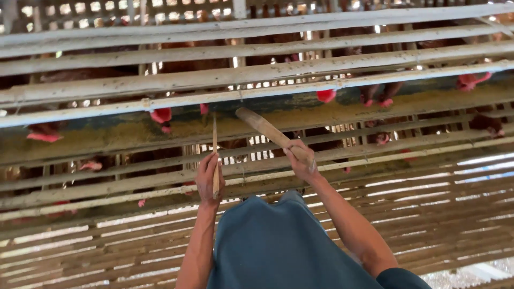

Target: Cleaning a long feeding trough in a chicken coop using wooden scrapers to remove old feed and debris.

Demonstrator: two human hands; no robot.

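Feed trough [134, 131] runs left to right across the scene, far of both hands, w/ yellowish feed along its length. Hens [160, 115] poke red-combed heads through the slatted cage front above it; more combs show at far left & far right.

Left hand [210, 176] is clenched round a thin wooden stick [214, 144], held upright, tip up near the trough edge, approx. under one hen's head. Stick's lower end sticks out below the fist.

Right hand [301, 160], just right of the left one, grips a thicker round wooden handle [265, 128]. Handle tilts up & to the left, its far end reaching over the feed in the trough. Can't tell what's on the near end, hidden by the fist.

Both arms are bare, reaching out over a grey-blue cloth [278, 241] at near centre, prob. the person's garment or apron.

Bamboo slat floor [455, 214] spreads below & to the right, w/ light coming through the gaps. Horizontal cage bars [321, 64] cross the far part of the scene, pale & dusty.
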